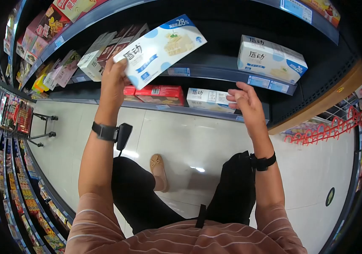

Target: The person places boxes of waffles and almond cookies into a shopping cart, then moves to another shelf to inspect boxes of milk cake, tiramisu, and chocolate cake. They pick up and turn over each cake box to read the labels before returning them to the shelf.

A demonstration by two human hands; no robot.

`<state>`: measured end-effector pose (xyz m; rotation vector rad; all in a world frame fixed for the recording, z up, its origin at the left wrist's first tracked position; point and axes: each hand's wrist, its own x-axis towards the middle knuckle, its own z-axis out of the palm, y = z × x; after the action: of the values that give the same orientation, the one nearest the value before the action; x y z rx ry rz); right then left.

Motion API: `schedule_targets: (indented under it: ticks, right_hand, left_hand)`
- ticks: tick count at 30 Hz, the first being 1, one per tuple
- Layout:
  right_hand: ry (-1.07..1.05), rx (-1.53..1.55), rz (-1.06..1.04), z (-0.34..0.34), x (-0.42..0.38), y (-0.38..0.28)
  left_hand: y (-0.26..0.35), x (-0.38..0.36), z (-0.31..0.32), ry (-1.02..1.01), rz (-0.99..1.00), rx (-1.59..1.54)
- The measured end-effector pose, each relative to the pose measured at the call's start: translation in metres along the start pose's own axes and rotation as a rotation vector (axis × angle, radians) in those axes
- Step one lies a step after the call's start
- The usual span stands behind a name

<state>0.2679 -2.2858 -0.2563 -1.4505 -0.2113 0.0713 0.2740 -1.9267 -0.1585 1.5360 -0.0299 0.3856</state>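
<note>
My left hand (114, 80) grips one end of a white and blue snack box (160, 51), which is tilted up to the right in front of the middle shelf. A cake-like picture and "28%" show on its face. My right hand (246, 103) holds nothing, its fingers apart and partly curled. It hovers in front of the lower shelf, below a similar white and blue box (270, 61) on the middle shelf. Near its fingertips, another white box (208, 98) sits on the lower shelf, beside a red box (160, 94).
Brown and white boxes (98, 55) stand at the left of the middle shelf (219, 73), which has price labels along its edge. A red shopping cart (20, 116) is on the left. At right are red wire hooks (329, 131). Shiny tiled floor (181, 139) lies below.
</note>
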Motion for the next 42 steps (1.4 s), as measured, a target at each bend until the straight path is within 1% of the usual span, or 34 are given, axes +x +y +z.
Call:
schedule_targets:
  ticks: [1, 2, 4, 8, 9, 12, 14, 19, 22, 26, 34, 42]
  right_hand:
    - [-0.002, 0.029, 0.01, 0.002, 0.002, -0.002]
    - [-0.002, 0.057, 0.023, 0.005, 0.004, -0.004]
    - [-0.014, 0.125, 0.045, 0.009, 0.006, -0.007]
    - [-0.072, 0.319, 0.072, 0.016, 0.008, 0.0]
    - [-0.049, 0.342, 0.097, 0.019, 0.007, 0.0]
    - [-0.111, 0.344, 0.129, 0.018, 0.006, 0.01]
    - [-0.114, 0.331, 0.153, 0.02, 0.003, 0.018]
    - [-0.107, 0.311, 0.198, 0.03, 0.003, 0.025]
    - [-0.131, 0.338, 0.187, 0.033, 0.006, 0.028]
    - [-0.102, 0.331, 0.199, 0.038, 0.007, 0.029]
    - [-0.182, 0.385, 0.212, 0.033, 0.008, 0.035]
    - [-0.244, 0.358, 0.252, 0.023, 0.004, 0.039]
  left_hand:
    - [0.007, -0.007, -0.001, -0.028, 0.027, -0.004]
    - [0.009, -0.018, 0.004, 0.034, 0.005, -0.071]
    - [-0.002, -0.029, -0.01, 0.006, -0.11, -0.153]
    - [-0.027, -0.049, -0.017, -0.056, -0.241, -0.179]
    - [-0.029, -0.055, -0.013, -0.071, -0.265, -0.168]
    - [-0.033, -0.07, -0.006, -0.082, -0.316, -0.166]
    - [-0.035, -0.072, -0.007, -0.071, -0.334, -0.161]
    - [-0.039, -0.069, -0.007, -0.061, -0.327, -0.16]
    - [-0.04, -0.062, -0.01, -0.06, -0.305, -0.148]
    - [-0.04, -0.056, -0.009, -0.052, -0.295, -0.174]
    - [-0.04, -0.055, -0.007, -0.053, -0.275, -0.177]
    - [-0.044, -0.059, -0.01, -0.052, -0.254, -0.157]
